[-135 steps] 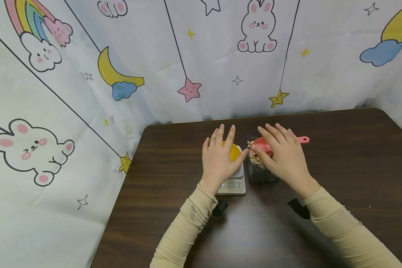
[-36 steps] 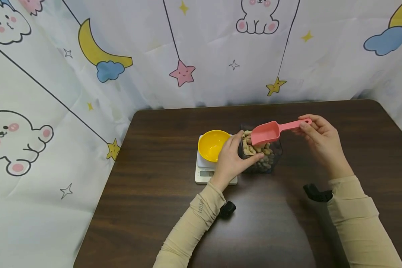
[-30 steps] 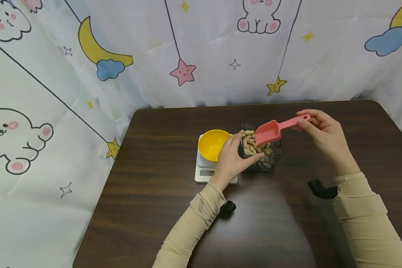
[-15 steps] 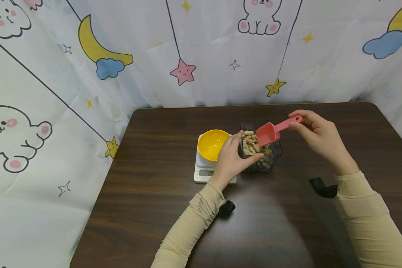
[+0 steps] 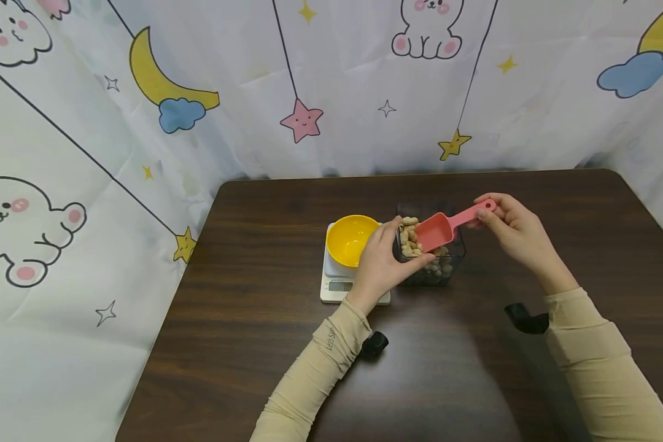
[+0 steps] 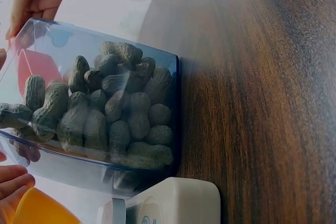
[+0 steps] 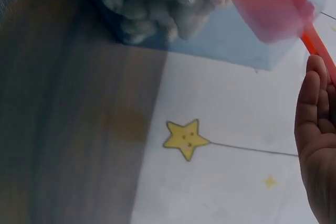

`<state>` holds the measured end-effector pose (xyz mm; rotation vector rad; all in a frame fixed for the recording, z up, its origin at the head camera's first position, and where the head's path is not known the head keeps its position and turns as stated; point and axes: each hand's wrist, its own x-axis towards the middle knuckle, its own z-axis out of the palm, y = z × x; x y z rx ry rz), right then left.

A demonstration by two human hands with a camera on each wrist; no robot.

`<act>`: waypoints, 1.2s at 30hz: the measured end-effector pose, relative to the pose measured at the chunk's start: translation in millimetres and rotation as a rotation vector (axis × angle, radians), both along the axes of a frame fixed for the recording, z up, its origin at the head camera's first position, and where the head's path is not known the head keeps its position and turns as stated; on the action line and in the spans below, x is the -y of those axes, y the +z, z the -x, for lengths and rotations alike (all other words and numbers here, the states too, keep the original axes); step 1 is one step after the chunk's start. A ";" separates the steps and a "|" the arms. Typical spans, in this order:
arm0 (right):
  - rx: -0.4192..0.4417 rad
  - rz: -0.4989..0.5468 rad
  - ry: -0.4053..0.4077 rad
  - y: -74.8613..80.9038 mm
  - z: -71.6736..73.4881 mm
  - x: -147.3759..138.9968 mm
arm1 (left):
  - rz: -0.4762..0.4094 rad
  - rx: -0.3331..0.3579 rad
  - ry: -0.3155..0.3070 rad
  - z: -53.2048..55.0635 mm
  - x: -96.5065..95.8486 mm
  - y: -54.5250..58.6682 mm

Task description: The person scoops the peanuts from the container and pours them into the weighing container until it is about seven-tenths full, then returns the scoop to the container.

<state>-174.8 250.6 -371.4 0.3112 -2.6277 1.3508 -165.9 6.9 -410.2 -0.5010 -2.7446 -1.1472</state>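
Note:
A clear, dark-tinted plastic container [image 5: 450, 273] holds unshelled peanuts [image 5: 407, 234]. My left hand [image 5: 378, 264] grips its near-left side, thumb along the front and fingers at the left. With thumb and fingers, my right hand [image 5: 522, 239] pinches the handle end of a pink scoop [image 5: 435, 232]. The scoop's bowl is tilted down to the left, its lip against the peanuts inside the container. Through the container wall, the left wrist view also shows the scoop [image 6: 39, 66] beside the peanuts [image 6: 100, 114]. In the right wrist view the scoop [image 7: 273, 11] is blurred.
Just left of the container, a yellow bowl [image 5: 350, 238] sits on a white kitchen scale [image 5: 331, 291], partly covered by my left hand. All stand on a dark wooden table [image 5: 254, 264]. A cartoon-printed curtain [image 5: 353, 73] hangs behind the table's far edge.
Both hands were first spread over the things. My left hand then took the container and my right hand the scoop. Over the last half second the scoop moved down and left into the peanuts.

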 end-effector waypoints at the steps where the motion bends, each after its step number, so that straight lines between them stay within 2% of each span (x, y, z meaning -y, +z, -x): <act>1: 0.005 0.023 0.000 -1.9 -0.4 0.1 | -0.003 0.001 -0.002 -0.2 0.0 0.0; 7: 0.000 0.157 -0.036 -13.2 -4.2 2.6 | -0.008 -0.003 -0.001 -0.5 0.2 -0.9; 13: -0.200 0.106 -0.017 -22.6 -6.2 8.3 | -0.001 0.002 0.000 -0.4 0.4 -1.1; 15: -0.212 0.142 0.012 -24.4 -4.9 8.1 | -0.003 0.006 -0.003 0.1 0.4 -1.0; 18: -0.142 0.319 0.093 -25.2 -3.0 4.2 | -0.009 0.005 -0.007 0.8 0.5 -0.8; 23: -0.039 0.644 0.279 -28.9 0.3 -6.2 | -0.010 -0.007 -0.011 0.7 0.4 -0.9; 29: -0.014 0.845 0.392 -34.2 4.9 -9.7 | -0.004 -0.022 -0.019 1.2 0.3 -1.9; 31: -0.009 0.860 0.387 -35.4 5.5 -9.7 | -0.008 -0.022 -0.020 1.3 0.5 -1.7; 33: -0.014 0.815 0.350 -36.1 4.9 -9.3 | -0.004 -0.017 -0.018 1.4 0.9 -1.5; 36: -0.057 0.597 0.249 -36.2 2.3 -8.6 | -0.005 -0.005 -0.016 2.3 1.6 -1.1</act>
